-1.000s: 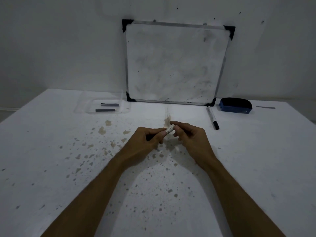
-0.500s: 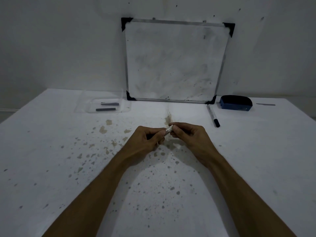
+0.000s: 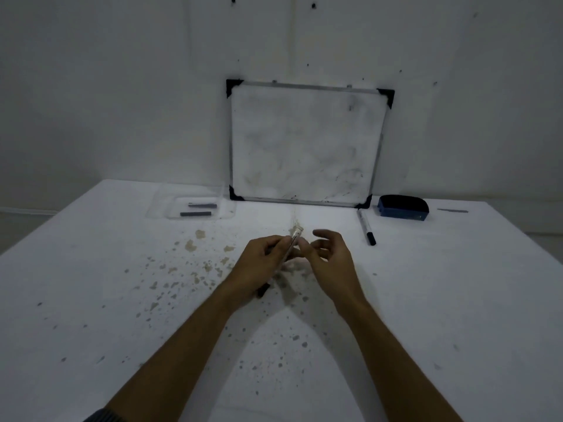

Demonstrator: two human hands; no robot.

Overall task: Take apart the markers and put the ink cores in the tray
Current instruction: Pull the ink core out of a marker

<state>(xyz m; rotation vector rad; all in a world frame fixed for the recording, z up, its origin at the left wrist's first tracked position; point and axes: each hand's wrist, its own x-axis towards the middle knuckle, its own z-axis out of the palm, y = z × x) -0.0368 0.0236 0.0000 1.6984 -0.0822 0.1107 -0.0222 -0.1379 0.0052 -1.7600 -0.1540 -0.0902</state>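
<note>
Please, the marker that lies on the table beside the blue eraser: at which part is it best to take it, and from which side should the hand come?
Probably grip the marker at the middle of its pale barrel, coming from above with the right hand, which is open and nearest. It lies flat on the table, dark cap toward the person, with bare surface along both long sides, so fingers can pinch across it. The eraser stands clear of its far end.

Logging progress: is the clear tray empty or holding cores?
Holding cores: two dark ink cores lie flat inside the clear tray.
</note>
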